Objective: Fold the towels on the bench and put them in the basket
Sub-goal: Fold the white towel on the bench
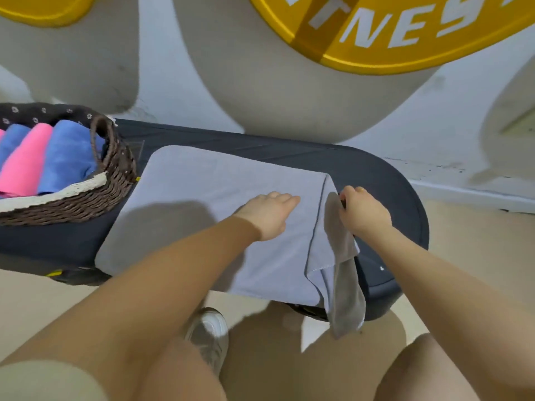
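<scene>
A light grey towel [202, 204] lies spread across the dark bench [385, 180]. My left hand [269, 212] rests flat on the towel near its right side, fingers straight. My right hand [362, 211] pinches the towel's right edge, which is lifted and folded over; a loose corner hangs down past the bench's front edge. At the left end of the bench stands a brown wicker basket [115, 175] holding rolled blue and pink towels [52, 160].
A white wall with large grey shapes and a yellow sign runs behind the bench. Beige floor lies in front and to the right. My legs and a white shoe [210, 334] are below the bench's front edge.
</scene>
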Demonstrator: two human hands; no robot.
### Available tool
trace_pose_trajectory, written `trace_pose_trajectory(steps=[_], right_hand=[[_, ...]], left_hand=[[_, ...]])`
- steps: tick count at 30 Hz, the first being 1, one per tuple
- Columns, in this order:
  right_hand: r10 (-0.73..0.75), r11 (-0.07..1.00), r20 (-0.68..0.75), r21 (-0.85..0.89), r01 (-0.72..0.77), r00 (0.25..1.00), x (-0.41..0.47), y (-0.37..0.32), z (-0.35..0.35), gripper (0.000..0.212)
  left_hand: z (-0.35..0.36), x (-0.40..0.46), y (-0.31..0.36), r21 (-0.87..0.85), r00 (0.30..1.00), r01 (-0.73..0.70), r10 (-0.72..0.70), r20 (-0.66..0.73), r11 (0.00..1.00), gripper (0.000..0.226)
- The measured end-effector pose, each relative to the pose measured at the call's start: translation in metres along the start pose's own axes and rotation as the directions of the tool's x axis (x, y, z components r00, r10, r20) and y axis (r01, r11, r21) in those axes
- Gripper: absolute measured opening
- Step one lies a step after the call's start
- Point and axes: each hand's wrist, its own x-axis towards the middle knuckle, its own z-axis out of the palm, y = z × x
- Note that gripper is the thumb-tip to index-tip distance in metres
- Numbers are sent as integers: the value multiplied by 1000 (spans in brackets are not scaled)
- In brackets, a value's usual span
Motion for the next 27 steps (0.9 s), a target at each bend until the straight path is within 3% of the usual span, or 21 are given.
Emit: trace_pose_trajectory(steps=[2, 7, 11, 16, 20, 23, 27], right_hand=[[67, 997, 9, -40, -67, 998, -7, 17, 2, 20], [208, 978, 22, 15, -208, 978, -20, 34, 18, 36], [163, 958, 27, 233, -165, 986, -22, 26, 32, 43], [32, 951, 68, 303, -52, 997, -22, 28, 31, 18], [129, 891, 56, 432, -140, 990, -9, 52, 5, 11], [153, 916, 33, 371, -155, 988, 6, 77, -21, 10], [161, 953, 35, 253, -165, 986, 38, 97, -48, 15]], left_hand=[[5, 16, 11, -55, 1000, -7, 5, -31, 998, 60], [20, 52, 23, -284, 993, 111, -98, 59, 952, 60], [20, 59, 27, -240, 991, 126, -110, 79, 963, 64], [8, 69, 43, -147, 985, 152, -137, 109, 977, 73], [11, 82, 47, -34, 986, 153, -150, 76, 988, 94], [19, 91, 41, -154, 976, 166, -141, 166, 974, 107], [16, 97, 33, -318, 973, 197, -146, 177, 927, 111]])
